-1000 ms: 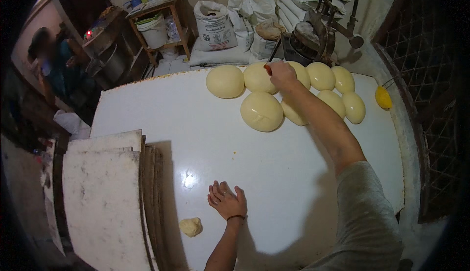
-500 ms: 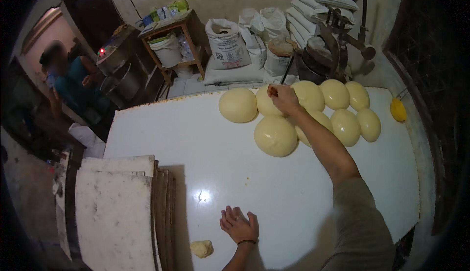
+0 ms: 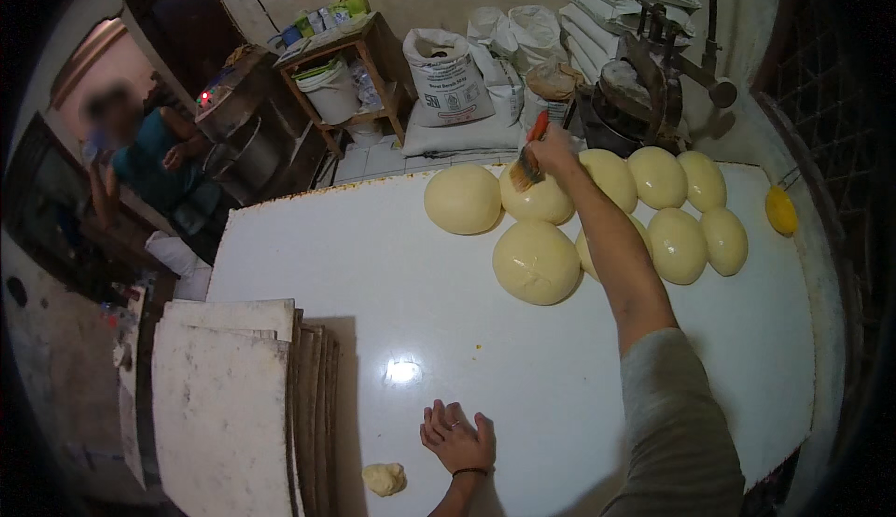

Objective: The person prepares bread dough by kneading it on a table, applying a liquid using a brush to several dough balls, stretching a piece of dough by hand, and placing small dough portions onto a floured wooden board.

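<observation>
My right hand (image 3: 554,149) grips a paint-type brush with a red handle (image 3: 532,144), its bristles touching the top of a pale, rounded dough ball (image 3: 546,202) in the back row. Several more glossy dough balls (image 3: 535,265) sit beside it in two rows on the white tabletop (image 3: 299,246). Low in the view, my left hand (image 3: 457,438) rests on the table with its fingers spread and nothing in them. A small rough lump of dough (image 3: 383,479) lies just to its lower left.
Stacked worn boards (image 3: 217,405) occupy the table's left front. A yellow tool (image 3: 779,209) lies on the right edge. Behind are sacks (image 3: 448,78), a wooden shelf (image 3: 373,60) and an iron machine (image 3: 630,102). A co-worker (image 3: 163,167) stands at the back left.
The brush in my right hand now shows clearly, bristles down on the dough, where it was mostly hidden. My left hand stays on the table. The whole view has shifted somewhat.
</observation>
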Tool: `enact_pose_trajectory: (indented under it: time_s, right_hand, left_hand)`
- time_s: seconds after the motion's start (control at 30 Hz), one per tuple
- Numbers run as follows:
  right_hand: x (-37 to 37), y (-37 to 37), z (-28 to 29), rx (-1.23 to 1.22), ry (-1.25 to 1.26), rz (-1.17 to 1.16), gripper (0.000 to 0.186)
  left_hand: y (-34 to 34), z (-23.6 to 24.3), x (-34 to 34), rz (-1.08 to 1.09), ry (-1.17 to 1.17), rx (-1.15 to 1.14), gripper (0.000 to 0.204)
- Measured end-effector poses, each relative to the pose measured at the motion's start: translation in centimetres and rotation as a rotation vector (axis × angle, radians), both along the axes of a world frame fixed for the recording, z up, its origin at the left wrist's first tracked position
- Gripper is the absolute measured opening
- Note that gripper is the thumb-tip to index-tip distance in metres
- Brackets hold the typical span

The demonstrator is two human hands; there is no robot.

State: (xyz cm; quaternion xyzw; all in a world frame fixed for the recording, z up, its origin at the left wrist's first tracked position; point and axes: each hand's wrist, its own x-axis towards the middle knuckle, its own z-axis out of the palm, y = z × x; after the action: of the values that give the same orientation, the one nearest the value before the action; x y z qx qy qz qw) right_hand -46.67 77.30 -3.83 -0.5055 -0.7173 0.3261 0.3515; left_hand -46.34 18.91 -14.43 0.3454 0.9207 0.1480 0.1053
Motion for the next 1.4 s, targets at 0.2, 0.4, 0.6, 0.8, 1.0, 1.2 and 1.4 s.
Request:
enact_pose_trajectory:
  time_s: [0.2, 0.4, 0.6, 0.8, 1.0, 1.2, 1.4]
  right_hand:
    - [-9.1, -6.0, 1.2, 0.440, -0.439, 0.510, 0.025]
    - [-0.5, 1.9, 0.8, 0.334, -0.390, -0.133, 0.018]
    - [5.5, -5.6, 1.0, 0.029, 0.104, 0.332, 0.017]
    - [12.5, -4.2, -1.7, 0.377, -0.101, -0.025, 0.002]
    - [6.2, -11.7, 0.6, -0.225, 0.297, 0.254, 0.004]
    - [4.7, -5.2, -2.1, 0.558, -0.109, -0.031, 0.010]
    - [-8.6, -9.7, -0.9, -0.243, 0.360, 0.577, 0.009]
  left_hand:
    - [-1.3, -0.7, -1.0, 0.023, 0.043, 0.041, 0.058]
    - [-0.1, -0.8, -0.2, -0.025, 0.054, 0.079, 0.053]
    - [-0.8, -0.7, -0.4, 0.007, 0.077, 0.068, 0.054]
    - [-0.6, -1.6, 0.3, -0.011, 0.023, 0.131, 0.056]
    - [-1.5, 0.0, -1.0, 0.038, 0.042, 0.066, 0.055]
    - [-0.3, -0.1, 0.0, -0.017, 0.022, 0.091, 0.054]
    - [-1.0, 0.1, -0.7, 0.009, 0.038, 0.027, 0.054]
